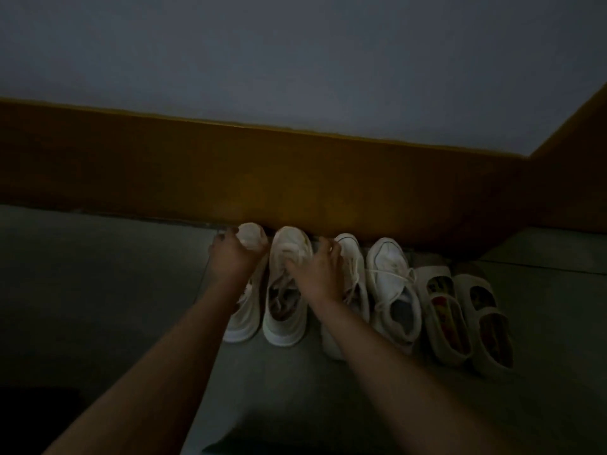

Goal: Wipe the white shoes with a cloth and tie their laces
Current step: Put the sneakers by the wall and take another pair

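Several white shoes stand in a row on the floor, toes against the wall. My left hand (pixel 234 256) lies on the toe of the leftmost shoe (pixel 241 323), fingers curled around it. My right hand (pixel 317 274) rests on the second shoe (pixel 284 320) over its laces, its fingers reaching the third shoe (pixel 353 257). A fourth white shoe (pixel 394 284) with loose laces stands to the right. No cloth is in view. The room is dim.
Two pale slip-on shoes (pixel 446 320) with patterned insoles stand at the right end of the row. An orange-brown band of wall (pixel 295 178) runs behind the shoes and turns a corner at the right. Grey floor (pixel 98 290) lies to the left.
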Available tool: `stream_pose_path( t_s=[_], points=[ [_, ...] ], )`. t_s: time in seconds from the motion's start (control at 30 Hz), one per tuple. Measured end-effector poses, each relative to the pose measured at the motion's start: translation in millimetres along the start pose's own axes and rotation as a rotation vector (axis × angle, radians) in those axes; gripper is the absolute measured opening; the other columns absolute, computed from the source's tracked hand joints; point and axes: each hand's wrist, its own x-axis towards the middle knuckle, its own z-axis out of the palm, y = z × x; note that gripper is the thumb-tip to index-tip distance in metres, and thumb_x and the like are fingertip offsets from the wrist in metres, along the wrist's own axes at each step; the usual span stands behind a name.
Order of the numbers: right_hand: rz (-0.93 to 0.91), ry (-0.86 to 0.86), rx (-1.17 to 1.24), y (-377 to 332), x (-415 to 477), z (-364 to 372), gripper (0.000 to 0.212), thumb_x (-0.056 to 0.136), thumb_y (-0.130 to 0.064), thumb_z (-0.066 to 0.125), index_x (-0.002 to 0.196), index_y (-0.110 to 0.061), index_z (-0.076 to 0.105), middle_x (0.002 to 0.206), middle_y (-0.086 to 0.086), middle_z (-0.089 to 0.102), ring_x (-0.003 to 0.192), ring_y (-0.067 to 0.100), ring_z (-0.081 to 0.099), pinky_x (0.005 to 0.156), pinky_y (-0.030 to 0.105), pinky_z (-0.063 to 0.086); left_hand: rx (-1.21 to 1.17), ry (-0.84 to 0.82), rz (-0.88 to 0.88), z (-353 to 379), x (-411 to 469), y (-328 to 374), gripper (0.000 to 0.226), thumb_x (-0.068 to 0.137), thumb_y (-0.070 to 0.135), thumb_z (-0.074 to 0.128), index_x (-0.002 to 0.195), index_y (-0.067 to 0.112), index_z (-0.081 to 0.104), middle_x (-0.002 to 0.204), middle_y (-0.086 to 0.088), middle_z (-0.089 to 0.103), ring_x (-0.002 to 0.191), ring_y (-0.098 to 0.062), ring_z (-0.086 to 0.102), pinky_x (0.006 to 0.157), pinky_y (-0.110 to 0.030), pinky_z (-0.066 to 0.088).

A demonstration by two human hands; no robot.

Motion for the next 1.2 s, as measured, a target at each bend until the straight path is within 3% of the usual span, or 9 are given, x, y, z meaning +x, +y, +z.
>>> stream_pose_path(
  t_s=[0.07,0.17,0.23,0.3,0.43,0.63,0.77,0.9,1.2],
  points=[
    [0.086,-0.06,0.011,-6.5,2.4,21.7,0.089,0.076,-0.055,0.065,0.144,-0.014,0.023,0.149,0.009,0.024,0.133,0.03,0.032,0.102,0.043,0.039,-0.037,-0.062,-0.1,4.3,4.9,-28.7,0.092,0.058,0.057,0.076,0.13,0.011,0.04,0.123,-0.021,0.053,0.108,-0.036,0.058,0.089,-0.048,0.05],
    [0.238,-0.191,0.028,-6.6,7.5,48.6,0.104,0.075,-0.055,0.067,0.148,-0.012,0.007,0.155,0.011,0.012,0.139,0.033,0.024,0.106,0.046,0.033,-0.138,-0.107,-0.233,11.0,3.9,-50.5,0.098,0.067,0.042,0.08,0.142,0.011,0.026,0.142,-0.019,0.037,0.124,-0.036,0.046,0.088,-0.036,0.044],
    [0.303,-0.221,0.01,-3.3,11.7,60.3,0.107,0.076,-0.052,0.067,0.149,-0.011,0.0,0.156,0.012,0.006,0.14,0.035,0.02,0.107,0.048,0.029,-0.131,-0.115,-0.243,22.0,5.1,-57.9,0.102,0.068,0.042,0.08,0.144,0.009,0.022,0.147,-0.018,0.031,0.13,-0.035,0.039,0.095,-0.038,0.04],
    [0.333,-0.215,-0.017,-2.3,15.2,67.8,0.108,0.077,-0.05,0.068,0.149,-0.011,-0.003,0.156,0.014,0.008,0.139,0.037,0.023,0.107,0.048,0.03,-0.1,-0.104,-0.216,31.8,7.5,-60.8,0.105,0.065,0.046,0.08,0.144,0.007,0.023,0.145,-0.019,0.032,0.129,-0.035,0.039,0.102,-0.043,0.039],
    [0.367,-0.179,-0.018,-2.6,17.0,74.2,0.111,0.075,-0.048,0.071,0.149,-0.015,-0.004,0.154,0.015,0.013,0.136,0.038,0.029,0.104,0.049,0.033,-0.123,-0.092,-0.229,38.9,16.0,-64.6,0.107,0.061,0.044,0.082,0.143,0.008,0.022,0.141,-0.019,0.036,0.125,-0.037,0.043,0.1,-0.047,0.042],
    [0.457,-0.147,0.023,0.4,19.3,74.4,0.105,0.074,-0.04,0.075,0.147,-0.01,0.006,0.149,0.017,0.025,0.131,0.04,0.035,0.103,0.048,0.035,-0.116,-0.017,-0.165,39.8,16.5,-72.4,0.082,0.068,0.036,0.077,0.133,0.007,0.037,0.125,-0.02,0.052,0.111,-0.037,0.054,0.092,-0.049,0.048],
    [0.463,-0.1,0.047,1.5,18.8,75.8,0.098,0.073,-0.037,0.075,0.146,-0.01,0.015,0.148,0.016,0.03,0.13,0.04,0.037,0.103,0.049,0.035,-0.137,0.029,-0.142,40.0,13.7,-76.2,0.072,0.071,0.036,0.076,0.129,0.008,0.043,0.121,-0.019,0.056,0.106,-0.036,0.057,0.088,-0.05,0.05],
    [0.448,-0.091,0.085,4.8,14.6,67.5,0.094,0.076,-0.036,0.073,0.147,-0.014,0.016,0.149,0.014,0.029,0.131,0.039,0.036,0.103,0.049,0.035,-0.169,0.026,-0.103,34.9,9.1,-76.4,0.063,0.074,0.036,0.074,0.125,0.009,0.049,0.117,-0.015,0.06,0.105,-0.033,0.059,0.086,-0.042,0.051],
    [0.253,0.054,0.229,-19.1,-25.9,9.6,0.085,0.075,-0.032,0.073,0.144,-0.02,0.025,0.144,0.009,0.039,0.127,0.033,0.043,0.099,0.045,0.042,-0.193,0.115,-0.089,-12.7,-39.7,-26.7,0.062,0.074,0.036,0.073,0.127,0.012,0.05,0.122,-0.013,0.059,0.109,-0.032,0.057,0.084,-0.033,0.045]
  ],
)
